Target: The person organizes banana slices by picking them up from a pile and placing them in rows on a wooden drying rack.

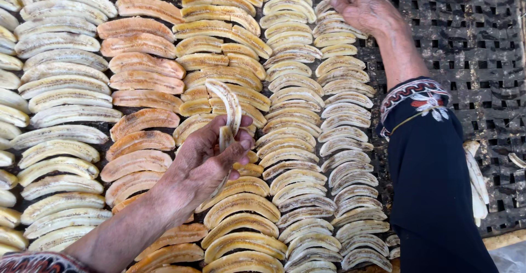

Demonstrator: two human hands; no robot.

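Long pale and orange banana slices (pixel 145 64) lie in several rows on a dark woven drying rack (pixel 476 48). My left hand (pixel 205 160) is raised over the middle rows and pinches a couple of thin banana slices (pixel 229 111) that stand upright between thumb and fingers. My right hand (pixel 364 4) reaches to the far end of the rightmost row and rests its fingertips on a pale slice (pixel 331 1) there. A dark sleeve with a patterned cuff (pixel 413 95) covers my right forearm.
The right part of the rack is bare lattice. A few loose white strips (pixel 476 180) lie on it near the right edge, past my sleeve. The rack's pale wooden frame (pixel 501 241) shows at the lower right.
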